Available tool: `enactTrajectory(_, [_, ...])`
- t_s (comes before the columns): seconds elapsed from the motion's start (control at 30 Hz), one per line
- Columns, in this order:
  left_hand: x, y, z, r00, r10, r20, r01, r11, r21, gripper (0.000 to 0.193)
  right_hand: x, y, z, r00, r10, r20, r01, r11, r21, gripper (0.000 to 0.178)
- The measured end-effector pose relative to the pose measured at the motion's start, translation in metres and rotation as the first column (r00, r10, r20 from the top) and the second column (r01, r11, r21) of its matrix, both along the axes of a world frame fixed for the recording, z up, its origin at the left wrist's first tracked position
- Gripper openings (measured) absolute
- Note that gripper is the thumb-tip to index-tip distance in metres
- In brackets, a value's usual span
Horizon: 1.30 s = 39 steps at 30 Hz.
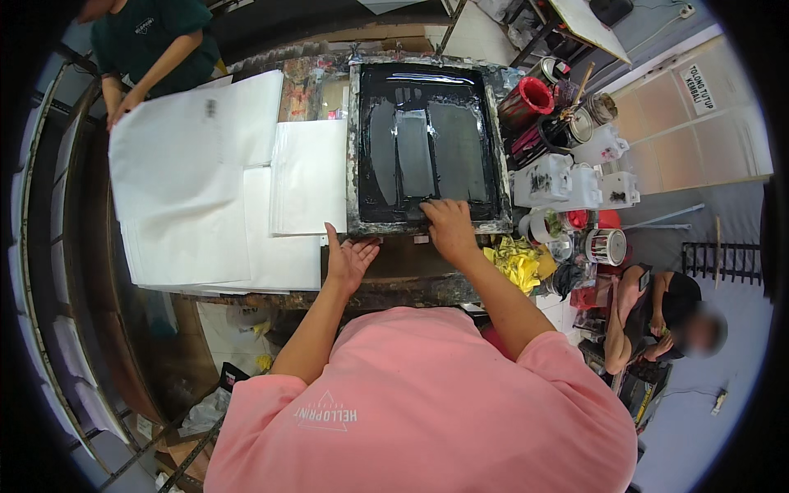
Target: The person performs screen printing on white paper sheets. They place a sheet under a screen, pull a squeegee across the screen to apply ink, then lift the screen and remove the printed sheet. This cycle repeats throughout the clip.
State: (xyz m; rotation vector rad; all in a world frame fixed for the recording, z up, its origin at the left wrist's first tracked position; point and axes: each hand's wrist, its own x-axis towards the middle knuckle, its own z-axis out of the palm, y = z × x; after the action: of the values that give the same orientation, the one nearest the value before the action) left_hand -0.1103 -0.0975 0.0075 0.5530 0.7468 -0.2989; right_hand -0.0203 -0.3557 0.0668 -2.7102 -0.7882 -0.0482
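Note:
A screen-printing frame (355, 177) lies before me, its mesh smeared with wet black ink around several greyish rectangular areas. My right hand (450, 226) is at the frame's near edge, fingers curled down over the inky inner side; what they grip is dark and hard to make out. Just left of it, my left hand (352, 261) is open, palm up with the thumb apart, by the near edge of the white sheets and below the frame's corner. A stack of white sheets (309, 177) lies against the frame's left side.
Larger white sheets (177, 172) cover the table's left; a person in a dark green shirt (152, 41) holds their far corner. Right of the frame stand a red ink tub (526, 99), white jugs (544, 179) and crumpled yellow material (516, 263). Another person (678, 308) sits at lower right.

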Motion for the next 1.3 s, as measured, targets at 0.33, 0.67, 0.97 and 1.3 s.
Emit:
enactTrajectory(0.33, [0.008, -0.001, -0.003, 0.987, -0.032, -0.160, 0.044, 0.997, 0.071, 0.138, 0.063, 0.030, -0.060, 0.995, -0.002, 0.099, 0.016, 0.991, -0.135, 0.044])
enactTrajectory(0.67, [0.003, -0.001, 0.017, 0.993, -0.054, -0.101, 0.065, 0.992, 0.109, 0.115, 0.211, 0.048, -0.016, 0.995, 0.040, -0.089, -0.060, 0.969, -0.239, 0.030])
enactTrajectory(0.97, [0.012, 0.011, 0.108, 0.935, -0.076, 0.347, 0.018, 0.986, 0.165, 0.092, 0.034, 0.026, 0.134, 0.998, -0.010, 0.066, 0.014, 0.999, -0.050, 0.042])
enactTrajectory(1.3, [0.011, 0.068, 0.028, 0.783, -0.429, -0.450, 0.105, -0.622, 0.776, 0.106, 0.138, 0.056, 0.219, 0.793, -0.144, 0.592, 0.057, 0.985, 0.164, 0.052])
